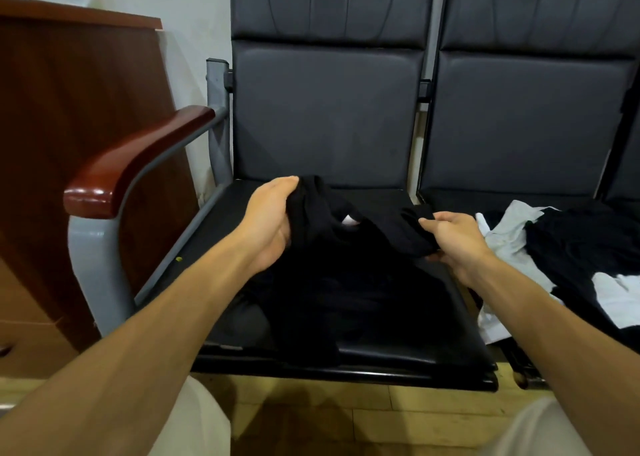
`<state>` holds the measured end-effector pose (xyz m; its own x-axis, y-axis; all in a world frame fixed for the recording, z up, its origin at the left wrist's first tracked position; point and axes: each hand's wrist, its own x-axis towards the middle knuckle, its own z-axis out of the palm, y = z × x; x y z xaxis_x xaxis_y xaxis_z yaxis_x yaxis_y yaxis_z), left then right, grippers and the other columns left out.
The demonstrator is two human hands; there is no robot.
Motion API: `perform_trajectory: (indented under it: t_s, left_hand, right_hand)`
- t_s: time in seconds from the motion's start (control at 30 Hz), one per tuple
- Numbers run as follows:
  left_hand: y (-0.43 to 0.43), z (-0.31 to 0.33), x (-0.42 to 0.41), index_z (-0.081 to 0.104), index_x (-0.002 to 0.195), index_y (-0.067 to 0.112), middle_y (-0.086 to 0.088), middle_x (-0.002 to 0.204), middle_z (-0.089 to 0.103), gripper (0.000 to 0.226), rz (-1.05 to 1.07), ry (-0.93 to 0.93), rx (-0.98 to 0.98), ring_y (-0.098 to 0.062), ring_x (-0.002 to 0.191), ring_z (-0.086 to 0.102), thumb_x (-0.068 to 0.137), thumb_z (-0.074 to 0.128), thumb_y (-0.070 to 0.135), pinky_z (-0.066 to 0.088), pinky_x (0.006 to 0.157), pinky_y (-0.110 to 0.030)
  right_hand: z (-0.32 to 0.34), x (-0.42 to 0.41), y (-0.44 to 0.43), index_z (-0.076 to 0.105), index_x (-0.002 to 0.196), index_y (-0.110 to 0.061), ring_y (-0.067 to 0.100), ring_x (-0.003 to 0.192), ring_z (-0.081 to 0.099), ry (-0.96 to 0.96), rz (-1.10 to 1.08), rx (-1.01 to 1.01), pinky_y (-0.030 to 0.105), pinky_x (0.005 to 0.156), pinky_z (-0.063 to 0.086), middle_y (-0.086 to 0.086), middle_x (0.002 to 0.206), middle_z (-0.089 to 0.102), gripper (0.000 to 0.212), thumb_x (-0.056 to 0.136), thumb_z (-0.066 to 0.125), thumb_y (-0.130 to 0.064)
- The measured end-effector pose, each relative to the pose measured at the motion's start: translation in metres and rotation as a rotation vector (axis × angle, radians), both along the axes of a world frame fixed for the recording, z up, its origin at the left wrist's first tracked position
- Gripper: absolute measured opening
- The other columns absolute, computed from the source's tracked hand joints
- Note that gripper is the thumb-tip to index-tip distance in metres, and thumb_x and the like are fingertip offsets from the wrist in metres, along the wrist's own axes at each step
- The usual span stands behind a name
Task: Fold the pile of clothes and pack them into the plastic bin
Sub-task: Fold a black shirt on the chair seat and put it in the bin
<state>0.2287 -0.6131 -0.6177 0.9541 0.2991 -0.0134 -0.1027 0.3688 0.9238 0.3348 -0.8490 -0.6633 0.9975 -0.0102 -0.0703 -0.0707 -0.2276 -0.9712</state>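
My left grip (273, 223) bunches one shoulder of the black top (346, 289) at nine o'clock. My right grip (457, 241) pinches the other at three, stretching it flat on the seat (415, 358) for folding. The pile (568, 248) waits further right; no bin in sight.

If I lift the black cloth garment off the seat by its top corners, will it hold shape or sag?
Probably sags: the black cloth garment bunches where the left hand and right hand grip it. Likely light: the cloth looks thin and lies limp across the black padded seat.
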Motion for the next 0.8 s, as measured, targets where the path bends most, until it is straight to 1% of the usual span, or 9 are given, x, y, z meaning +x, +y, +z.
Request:
perform_trajectory:
  t_s: [0.1,0.17,0.3,0.37,0.47,0.53,0.63,0.7,0.8]
  left_hand:
    - [-0.003,-0.002,-0.022,0.063,0.113,0.003,-0.018,0.105,0.068,0.027,-0.130,0.051,0.102,-0.029,0.094,0.066,0.099,0.046,0.019,0.055,0.076,-0.034]
    - [-0.003,-0.007,-0.033,0.063,0.104,0.009,-0.013,0.095,0.062,0.018,-0.332,0.143,0.295,-0.023,0.085,0.060,0.099,0.049,0.018,0.051,0.066,-0.029]
    - [0.012,-0.022,-0.047,0.058,0.115,0.003,-0.016,0.108,0.068,0.037,-0.811,0.379,0.588,-0.029,0.093,0.068,0.099,0.043,0.033,0.057,0.081,-0.033]
    - [0.020,-0.030,-0.045,0.059,0.117,0.004,-0.017,0.108,0.070,0.036,-0.741,0.416,0.674,-0.032,0.097,0.069,0.103,0.039,0.030,0.056,0.086,-0.038]
    - [0.032,-0.043,-0.034,0.064,0.102,0.010,-0.016,0.096,0.071,0.025,-0.385,0.403,0.777,-0.026,0.084,0.071,0.103,0.041,0.019,0.054,0.073,-0.030]
    - [0.044,-0.053,-0.028,0.065,0.093,0.018,-0.009,0.097,0.068,0.022,-0.245,0.401,1.025,-0.017,0.082,0.066,0.100,0.045,0.014,0.050,0.069,-0.023]
    - [0.055,-0.064,-0.026,0.065,0.111,0.024,-0.001,0.118,0.061,0.018,-0.323,0.418,1.397,-0.015,0.107,0.058,0.098,0.052,0.021,0.046,0.089,-0.025]
    - [0.053,-0.070,-0.026,0.053,0.132,0.023,-0.003,0.137,0.048,0.034,-0.478,0.459,1.512,-0.020,0.127,0.045,0.099,0.049,0.031,0.037,0.107,-0.033]
    - [0.043,-0.079,-0.023,0.031,0.149,0.021,-0.003,0.153,0.028,0.051,-0.593,0.496,1.602,-0.026,0.143,0.021,0.101,0.040,0.039,0.022,0.117,-0.042]
  right_hand:
    - [0.011,-0.020,-0.003,0.061,0.112,-0.007,0.021,0.086,0.061,0.144,0.206,0.020,0.029,0.058,0.049,0.011,0.101,0.063,0.022,0.091,0.062,-0.010]
    - [0.016,-0.035,-0.008,0.064,0.103,-0.011,0.018,0.080,0.061,0.237,0.392,-0.170,0.030,0.060,0.050,0.007,0.092,0.064,0.013,0.091,0.063,-0.013]
    - [0.022,-0.061,-0.009,0.062,0.108,-0.010,0.018,0.065,0.066,0.406,0.648,-0.502,0.025,0.055,0.052,0.010,0.085,0.070,0.034,0.093,0.059,-0.040]
    - [0.023,-0.065,-0.008,0.060,0.109,-0.004,0.020,0.061,0.068,0.408,0.597,-0.580,0.027,0.055,0.054,0.014,0.080,0.072,0.050,0.095,0.049,-0.050]
    - [0.020,-0.065,-0.006,0.063,0.104,0.006,0.023,0.057,0.069,0.345,0.493,-0.716,0.027,0.054,0.057,0.016,0.071,0.070,0.059,0.100,0.040,-0.048]
    - [0.015,-0.066,-0.002,0.059,0.115,0.006,0.023,0.058,0.070,0.371,0.493,-0.724,0.027,0.054,0.058,0.016,0.073,0.070,0.055,0.101,0.040,-0.044]
    - [0.006,-0.063,0.004,0.046,0.132,0.003,0.024,0.068,0.071,0.360,0.482,-0.739,0.031,0.063,0.060,0.014,0.082,0.067,0.055,0.100,0.044,-0.042]
    - [0.001,-0.059,0.007,0.045,0.135,-0.002,0.025,0.079,0.071,0.296,0.449,-0.757,0.034,0.069,0.060,0.011,0.090,0.064,0.053,0.099,0.048,-0.041]
    - [-0.008,-0.051,0.011,0.038,0.140,-0.010,0.023,0.089,0.067,0.205,0.412,-0.746,0.033,0.070,0.060,0.013,0.114,0.058,0.056,0.095,0.057,-0.038]
